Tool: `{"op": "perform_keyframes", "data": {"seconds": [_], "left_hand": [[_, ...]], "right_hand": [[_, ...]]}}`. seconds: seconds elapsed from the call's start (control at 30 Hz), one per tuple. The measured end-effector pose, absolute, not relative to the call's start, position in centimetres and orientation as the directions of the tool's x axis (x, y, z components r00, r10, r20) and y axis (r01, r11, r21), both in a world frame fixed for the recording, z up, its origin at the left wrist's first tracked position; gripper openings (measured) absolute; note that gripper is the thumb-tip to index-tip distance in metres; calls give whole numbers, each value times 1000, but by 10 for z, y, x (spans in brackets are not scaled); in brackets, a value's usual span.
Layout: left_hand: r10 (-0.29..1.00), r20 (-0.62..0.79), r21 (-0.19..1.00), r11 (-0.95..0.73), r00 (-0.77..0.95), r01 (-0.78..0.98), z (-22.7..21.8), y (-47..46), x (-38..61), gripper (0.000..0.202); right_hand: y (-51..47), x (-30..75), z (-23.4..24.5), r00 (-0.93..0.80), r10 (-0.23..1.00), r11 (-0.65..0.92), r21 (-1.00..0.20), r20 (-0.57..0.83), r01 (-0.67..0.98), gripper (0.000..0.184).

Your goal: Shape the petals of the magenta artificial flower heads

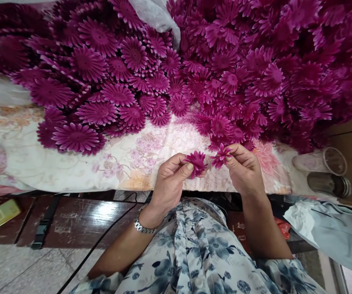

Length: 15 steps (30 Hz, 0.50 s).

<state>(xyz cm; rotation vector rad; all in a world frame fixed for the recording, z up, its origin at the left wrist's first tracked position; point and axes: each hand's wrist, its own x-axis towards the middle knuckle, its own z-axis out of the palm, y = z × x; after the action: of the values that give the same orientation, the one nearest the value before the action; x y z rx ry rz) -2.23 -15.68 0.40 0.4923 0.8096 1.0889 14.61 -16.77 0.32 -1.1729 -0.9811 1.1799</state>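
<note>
While the left hand pinched a magenta flower and the right hand a smaller flower at lower centre, joining them seemingly needed aligned centres.

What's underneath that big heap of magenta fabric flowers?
A pale floral-printed cloth shows along the near edge of the heap of magenta fabric flowers, and clear plastic sheeting pokes out at the top and left. How far either runs beneath is covered.
</note>
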Motion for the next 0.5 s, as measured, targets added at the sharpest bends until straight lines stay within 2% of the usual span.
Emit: {"op": "perform_keyframes", "data": {"seconds": [0.13,0.5], "left_hand": [[906,-345,722,424,246,-547,3,-158,-22,27],[907,-349,735,420,234,-532,4,-158,-20,27]], "right_hand": [[-169,146,5,131,990,-23,-980,-50,-197,16],[-170,148,6,140,990,0,-989,-21,-150,19]]}}
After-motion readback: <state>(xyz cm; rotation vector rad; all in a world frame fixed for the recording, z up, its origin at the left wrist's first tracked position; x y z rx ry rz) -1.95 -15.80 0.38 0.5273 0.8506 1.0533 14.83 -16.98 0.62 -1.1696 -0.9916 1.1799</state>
